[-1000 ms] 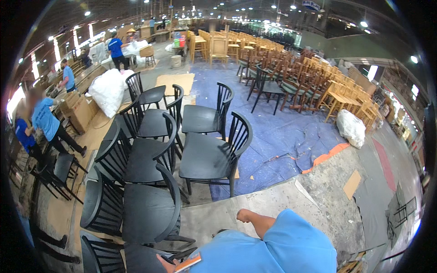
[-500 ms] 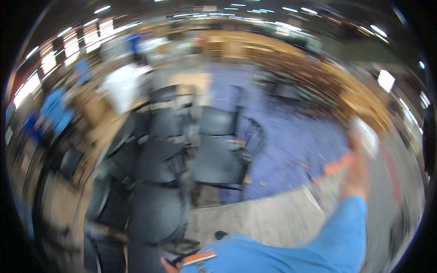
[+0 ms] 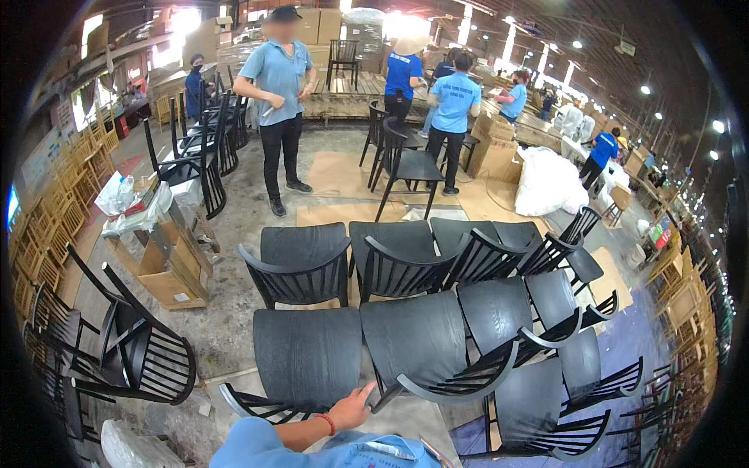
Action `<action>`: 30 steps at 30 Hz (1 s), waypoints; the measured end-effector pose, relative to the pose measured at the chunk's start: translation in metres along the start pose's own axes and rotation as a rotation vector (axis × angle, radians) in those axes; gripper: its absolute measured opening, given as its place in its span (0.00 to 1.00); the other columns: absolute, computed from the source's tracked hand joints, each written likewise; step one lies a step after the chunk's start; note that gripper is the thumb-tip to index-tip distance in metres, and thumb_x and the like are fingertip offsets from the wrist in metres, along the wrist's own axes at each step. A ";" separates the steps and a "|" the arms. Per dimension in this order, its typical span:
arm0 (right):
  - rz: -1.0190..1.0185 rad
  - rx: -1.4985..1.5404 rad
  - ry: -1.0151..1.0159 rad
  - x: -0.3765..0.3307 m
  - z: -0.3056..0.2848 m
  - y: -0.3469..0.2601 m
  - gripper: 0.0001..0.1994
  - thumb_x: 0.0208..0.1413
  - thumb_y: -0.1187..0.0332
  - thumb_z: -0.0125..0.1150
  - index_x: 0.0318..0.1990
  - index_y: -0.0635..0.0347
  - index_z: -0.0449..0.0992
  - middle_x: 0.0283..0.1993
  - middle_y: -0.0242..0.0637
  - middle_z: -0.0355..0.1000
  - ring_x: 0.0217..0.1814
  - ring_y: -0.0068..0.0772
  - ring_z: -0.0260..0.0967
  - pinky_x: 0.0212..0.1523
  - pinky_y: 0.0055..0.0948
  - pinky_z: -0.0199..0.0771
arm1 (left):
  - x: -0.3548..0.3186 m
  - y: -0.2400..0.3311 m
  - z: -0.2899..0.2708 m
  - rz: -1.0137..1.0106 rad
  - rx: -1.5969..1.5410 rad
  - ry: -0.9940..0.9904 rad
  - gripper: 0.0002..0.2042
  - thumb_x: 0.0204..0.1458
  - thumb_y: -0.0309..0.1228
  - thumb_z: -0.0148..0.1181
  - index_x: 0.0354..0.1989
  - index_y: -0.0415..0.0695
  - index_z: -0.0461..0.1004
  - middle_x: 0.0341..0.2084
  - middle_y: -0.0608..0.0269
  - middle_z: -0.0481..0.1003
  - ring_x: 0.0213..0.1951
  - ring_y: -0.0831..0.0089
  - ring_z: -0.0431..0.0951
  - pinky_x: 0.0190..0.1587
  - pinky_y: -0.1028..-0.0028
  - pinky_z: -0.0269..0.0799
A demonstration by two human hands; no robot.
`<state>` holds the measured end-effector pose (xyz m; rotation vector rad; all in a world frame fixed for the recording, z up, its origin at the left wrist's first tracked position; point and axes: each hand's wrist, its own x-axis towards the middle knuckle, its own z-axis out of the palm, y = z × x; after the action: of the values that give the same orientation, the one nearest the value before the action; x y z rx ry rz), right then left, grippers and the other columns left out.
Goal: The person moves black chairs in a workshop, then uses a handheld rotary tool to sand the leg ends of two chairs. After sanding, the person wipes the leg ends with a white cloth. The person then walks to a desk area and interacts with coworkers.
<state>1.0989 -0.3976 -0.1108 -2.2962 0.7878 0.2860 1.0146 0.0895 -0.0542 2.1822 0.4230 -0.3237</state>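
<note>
My left hand (image 3: 351, 409), with a red beaded bracelet on the wrist, reaches in from the lower edge. Its fingers look curled at the right end of the back rail of the nearest black chair (image 3: 307, 356), partly hiding that rail. Just right of the hand stands another black chair (image 3: 413, 335) with a curved, slatted back. Several more black chairs stand close together in rows, among them one at the far left of the row behind (image 3: 303, 243). My right hand is out of view.
A person in a light blue shirt (image 3: 277, 82) stands beyond the rows; others work further back. Black chairs (image 3: 140, 351) lie tipped at left beside a cardboard box (image 3: 173, 269). White wrapped bundles (image 3: 550, 181) sit at back right. Cardboard sheets (image 3: 343, 173) cover some floor.
The view has swung left and become sharp. My right hand, earlier stretched out to the right with something white, has left the picture. My left hand now shows at the nearest chair.
</note>
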 end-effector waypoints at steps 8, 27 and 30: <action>-0.071 -0.045 -0.180 0.000 0.044 -0.039 0.14 0.55 0.61 0.54 0.31 0.61 0.81 0.26 0.43 0.77 0.27 0.40 0.75 0.29 0.41 0.73 | -0.001 -0.006 0.004 0.018 -0.043 -0.013 0.36 0.57 0.30 0.53 0.73 0.54 0.42 0.58 0.35 0.62 0.55 0.36 0.70 0.57 0.52 0.69; 0.024 -0.249 -0.497 -0.016 0.097 0.027 0.16 0.51 0.59 0.53 0.31 0.62 0.82 0.32 0.43 0.80 0.34 0.43 0.78 0.38 0.45 0.75 | -0.004 -0.003 0.007 0.031 -0.013 0.070 0.37 0.56 0.33 0.57 0.72 0.52 0.44 0.58 0.36 0.64 0.55 0.38 0.71 0.57 0.51 0.69; -0.295 -0.658 -0.652 -0.023 0.101 0.057 0.17 0.50 0.58 0.53 0.31 0.62 0.82 0.33 0.44 0.80 0.35 0.44 0.78 0.39 0.46 0.75 | 0.002 -0.005 0.008 0.099 0.023 0.064 0.37 0.52 0.30 0.60 0.70 0.46 0.49 0.60 0.37 0.64 0.59 0.41 0.67 0.60 0.53 0.66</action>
<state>1.0470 -0.3523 -0.2075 -2.6014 0.0020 1.2220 1.0138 0.0862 -0.0630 2.2318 0.3465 -0.2052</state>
